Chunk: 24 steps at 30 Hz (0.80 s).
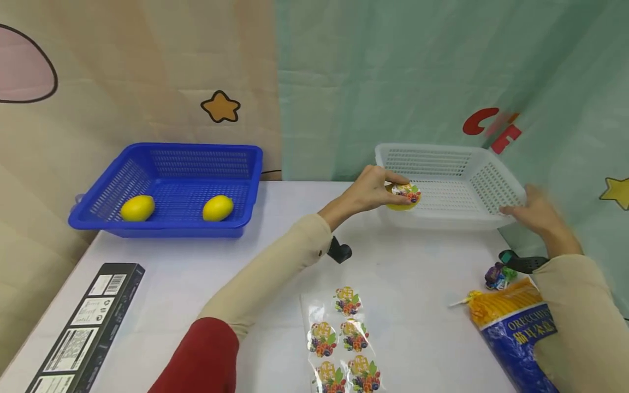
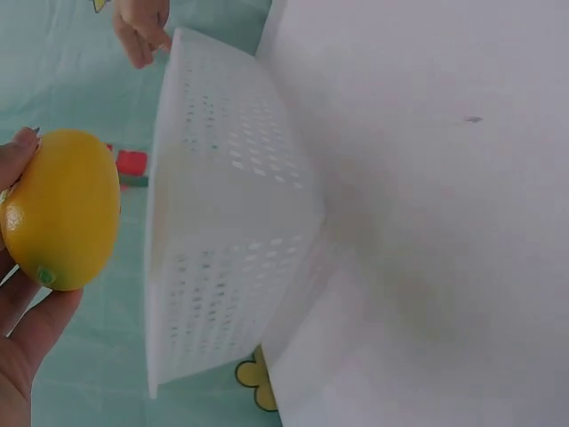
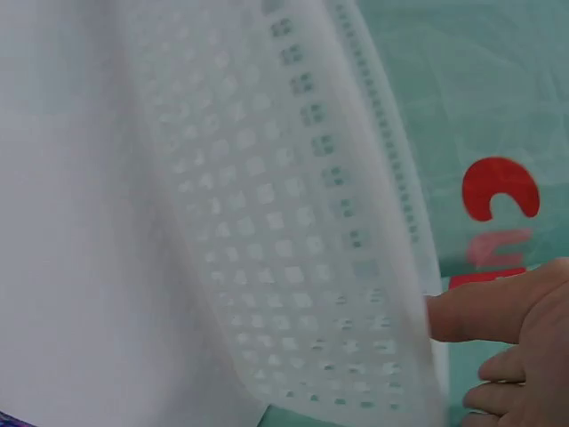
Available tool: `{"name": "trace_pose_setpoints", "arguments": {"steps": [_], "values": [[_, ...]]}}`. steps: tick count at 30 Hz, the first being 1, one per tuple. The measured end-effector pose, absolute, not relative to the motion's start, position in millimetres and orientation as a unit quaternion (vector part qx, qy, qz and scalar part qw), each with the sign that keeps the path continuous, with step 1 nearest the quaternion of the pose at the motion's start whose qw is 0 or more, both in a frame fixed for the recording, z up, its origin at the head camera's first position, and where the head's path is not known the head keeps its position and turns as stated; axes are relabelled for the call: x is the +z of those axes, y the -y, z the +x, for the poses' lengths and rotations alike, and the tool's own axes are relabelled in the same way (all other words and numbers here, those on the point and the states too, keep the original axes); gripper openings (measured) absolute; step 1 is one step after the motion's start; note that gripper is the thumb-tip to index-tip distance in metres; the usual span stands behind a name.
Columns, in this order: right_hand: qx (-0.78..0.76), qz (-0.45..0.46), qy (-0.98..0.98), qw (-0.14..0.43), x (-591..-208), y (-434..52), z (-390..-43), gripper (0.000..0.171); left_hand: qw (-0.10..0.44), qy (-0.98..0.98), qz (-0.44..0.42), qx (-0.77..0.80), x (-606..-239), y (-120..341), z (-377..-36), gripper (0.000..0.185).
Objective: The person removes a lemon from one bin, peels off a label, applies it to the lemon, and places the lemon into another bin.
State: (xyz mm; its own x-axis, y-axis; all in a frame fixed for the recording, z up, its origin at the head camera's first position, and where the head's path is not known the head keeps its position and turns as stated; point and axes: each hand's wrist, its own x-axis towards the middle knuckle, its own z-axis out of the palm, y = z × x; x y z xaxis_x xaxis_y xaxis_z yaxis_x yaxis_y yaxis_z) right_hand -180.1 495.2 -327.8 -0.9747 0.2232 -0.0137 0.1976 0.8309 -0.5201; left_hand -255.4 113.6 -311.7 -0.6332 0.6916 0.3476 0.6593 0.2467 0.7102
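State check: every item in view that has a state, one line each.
left hand: grips yellow jelly cup over the white basket's near-left corner
right hand: blurred, fingers on the white basket's right rim
white basket: upright, nothing lying inside
blue basket: upright, two lemons inside
jelly cup pack: flat on table

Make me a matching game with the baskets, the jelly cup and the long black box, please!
Things:
1. blue basket
2. white basket
3. jelly cup
4. black box

Places or states:
A. held by the left hand at the white basket's rim
B. holds two lemons
C. lies at the table's near left edge
D. touched by the right hand

Pairs: 1-B, 2-D, 3-A, 4-C
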Motion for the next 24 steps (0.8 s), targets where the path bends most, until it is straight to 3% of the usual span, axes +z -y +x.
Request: {"name": "trace_pose_setpoints", "arguments": {"steps": [4,13,24], "values": [[0.260,-0.107,0.960,-0.006,-343,-501,-176,0.067,0.029,-0.804,0.427,0.413,-323,-147,-273,0.045],[0.280,-0.087,0.956,-0.016,-329,-487,-168,0.061,0.068,-0.855,0.441,0.263,-343,-192,-285,0.045],[0.293,-0.083,0.953,-0.006,-329,-483,-174,0.062,0.089,-0.906,0.384,0.157,-343,-200,-281,0.018]]}}
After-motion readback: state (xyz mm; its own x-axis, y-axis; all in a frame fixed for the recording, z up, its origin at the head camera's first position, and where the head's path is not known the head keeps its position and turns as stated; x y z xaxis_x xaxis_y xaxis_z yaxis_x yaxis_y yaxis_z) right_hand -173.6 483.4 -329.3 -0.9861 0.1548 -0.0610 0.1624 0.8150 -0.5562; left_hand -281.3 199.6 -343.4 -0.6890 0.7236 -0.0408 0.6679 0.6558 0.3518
